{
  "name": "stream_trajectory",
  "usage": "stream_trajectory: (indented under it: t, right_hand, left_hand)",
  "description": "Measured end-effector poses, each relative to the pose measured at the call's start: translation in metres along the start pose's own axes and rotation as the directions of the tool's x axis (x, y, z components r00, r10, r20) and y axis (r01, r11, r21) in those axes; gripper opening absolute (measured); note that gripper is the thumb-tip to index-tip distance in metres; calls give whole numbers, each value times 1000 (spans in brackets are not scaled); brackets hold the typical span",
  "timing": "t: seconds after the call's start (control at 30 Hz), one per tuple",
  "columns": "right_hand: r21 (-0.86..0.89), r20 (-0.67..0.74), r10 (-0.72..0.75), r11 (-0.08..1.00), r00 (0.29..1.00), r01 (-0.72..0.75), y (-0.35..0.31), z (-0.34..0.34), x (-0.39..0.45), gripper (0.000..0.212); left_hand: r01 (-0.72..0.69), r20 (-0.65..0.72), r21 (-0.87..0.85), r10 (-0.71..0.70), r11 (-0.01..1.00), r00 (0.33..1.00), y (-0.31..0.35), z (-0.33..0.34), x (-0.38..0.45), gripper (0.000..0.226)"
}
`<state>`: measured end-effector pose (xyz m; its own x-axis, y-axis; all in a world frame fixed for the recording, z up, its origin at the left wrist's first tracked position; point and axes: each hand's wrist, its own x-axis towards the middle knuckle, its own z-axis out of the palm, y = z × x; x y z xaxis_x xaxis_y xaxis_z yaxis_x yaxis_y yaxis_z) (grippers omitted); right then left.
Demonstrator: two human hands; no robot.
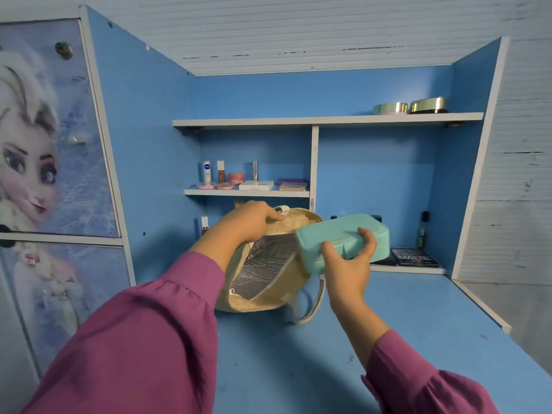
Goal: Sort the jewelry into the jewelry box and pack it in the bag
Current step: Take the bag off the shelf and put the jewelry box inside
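- Your right hand (346, 264) grips the box (343, 237), thumb on the near side, fingers curled over the top; it hangs tilted in the air, its left end just at the bag's mouth.
- Your left hand (254, 219) pinches the rim of the bag (268, 300) on the desk (388, 339), holding the silver lining open.
- Lead with that low corner, and keep the rim pulled high and wide.
- The fit looks snug, so slide the box in, don't drop it.
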<state>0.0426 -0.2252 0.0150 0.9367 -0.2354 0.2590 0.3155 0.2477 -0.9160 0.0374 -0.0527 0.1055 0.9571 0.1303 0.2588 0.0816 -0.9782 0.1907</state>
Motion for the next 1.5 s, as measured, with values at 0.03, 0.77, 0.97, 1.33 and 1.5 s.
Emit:
stream_trajectory:
  t: [0.03,0.77,0.97,1.33,1.5]
  right_hand:
    - [12,45,10,1000,999,-11,3,4,-6,57]
    - [-88,415,381,921,826,-380,40,67,-2,58]
    - [-35,411,390,910,824,-414,54,77,-2,57]
    - [-233,483,461,887,745,-398,62,53,4,50]
    - [-447,430,397,874,811,-191,50,34,6,35]
  left_hand:
    - [-6,-6,-12,6,1000,1000,-1,0,1,67]
    - [-182,-9,-206,184,962,983,26,-12,-19,46]
    - [-197,-26,-277,198,940,980,31,-7,-20,44]
    - [-178,-30,-281,176,943,984,18,2,-16,42]
    - [-195,-6,-279,201,940,980,20,7,-19,42]
